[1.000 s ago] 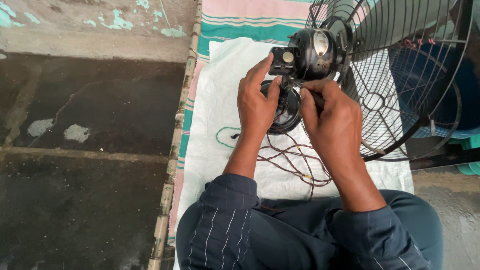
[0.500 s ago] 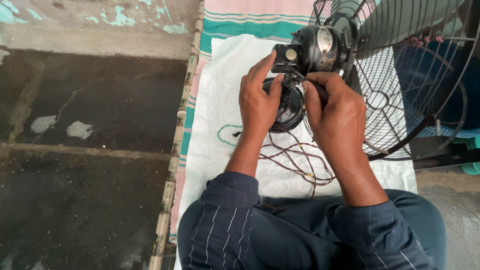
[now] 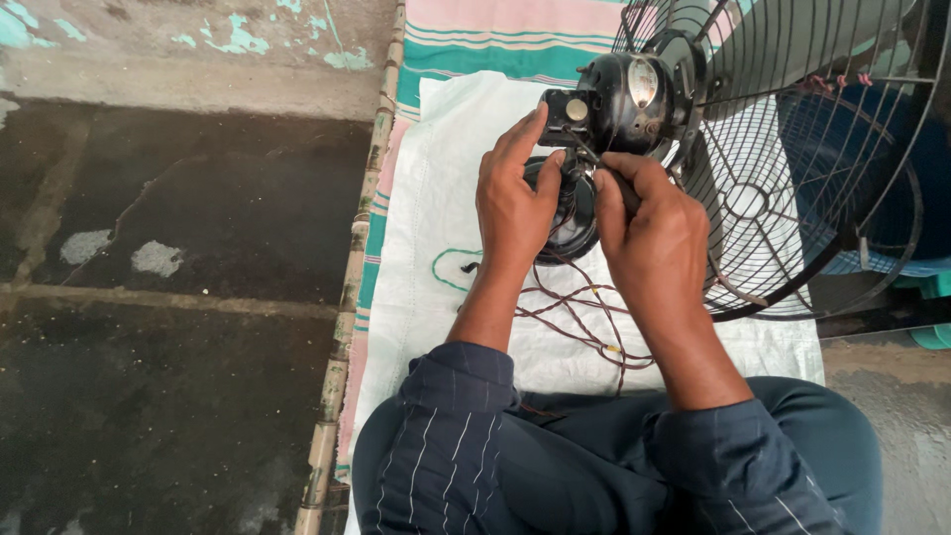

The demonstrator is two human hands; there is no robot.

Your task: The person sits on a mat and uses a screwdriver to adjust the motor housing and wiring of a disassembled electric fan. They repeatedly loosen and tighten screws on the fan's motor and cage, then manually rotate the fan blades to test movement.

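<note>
A black fan motor is fixed to the back of a round wire fan guard. Below it is a black round motor cover, partly hidden behind my hands. My left hand grips the cover's left side, its index finger reaching up to the small black box on the motor. My right hand is closed around a thin dark tool or wire end at the joint between motor and cover. Thin reddish-brown wires trail down from the cover onto a white sack cloth.
The cloth lies on a striped pink, green and white mat. To the left is a dark stained concrete floor. A blue object sits behind the guard on the right. My knees in dark striped fabric fill the bottom.
My left index finger has stretched up onto the motor's small box. Both hands have shifted slightly upward and my right hand has closed in at the joint.
</note>
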